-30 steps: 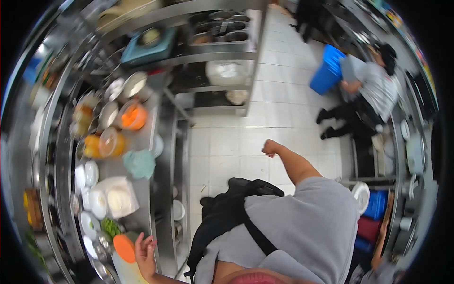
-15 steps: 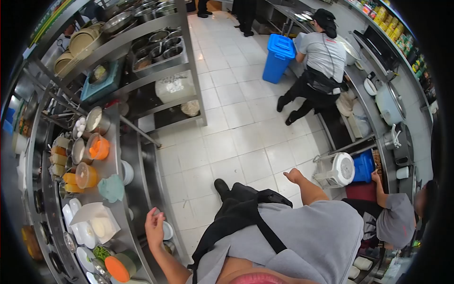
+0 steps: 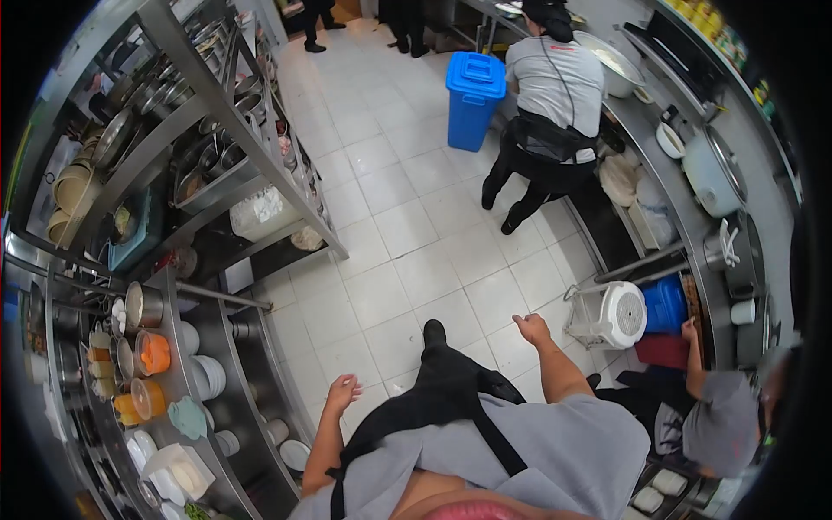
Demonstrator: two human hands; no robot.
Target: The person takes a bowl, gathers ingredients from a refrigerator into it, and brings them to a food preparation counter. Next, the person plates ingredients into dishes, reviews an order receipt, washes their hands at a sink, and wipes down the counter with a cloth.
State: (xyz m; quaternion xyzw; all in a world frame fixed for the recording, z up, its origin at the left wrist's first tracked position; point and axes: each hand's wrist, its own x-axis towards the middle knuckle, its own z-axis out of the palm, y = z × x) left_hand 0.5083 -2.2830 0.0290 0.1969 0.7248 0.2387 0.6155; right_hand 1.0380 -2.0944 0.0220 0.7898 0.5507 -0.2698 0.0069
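My left hand [image 3: 344, 393] hangs in the air over the tiled floor, fingers loosely bent and apart, with nothing in it. Nearest to it is the steel counter on the left, where a white plate [image 3: 295, 455] lies on the lower shelf. On my other side, my right hand [image 3: 531, 330] is held out over the floor, empty, its thumb apart and its fingers loosely curled. The white appliance with a round grey grille [image 3: 622, 314] stands beyond it to the right, apart from the hand.
Orange tubs [image 3: 153, 354], a green cloth [image 3: 188, 419] and stacked bowls [image 3: 208, 377] sit on the left counter. A steel rack [image 3: 303, 227] stands ahead-left. A co-worker [image 3: 555, 95] leans over the right counter near a blue bin [image 3: 475, 102]; another person [image 3: 719, 420] is close at right.
My view has shifted away from the left counter and my front foot has moved. My left hand has swung rightward, away from the counter; the right hand stays held out.
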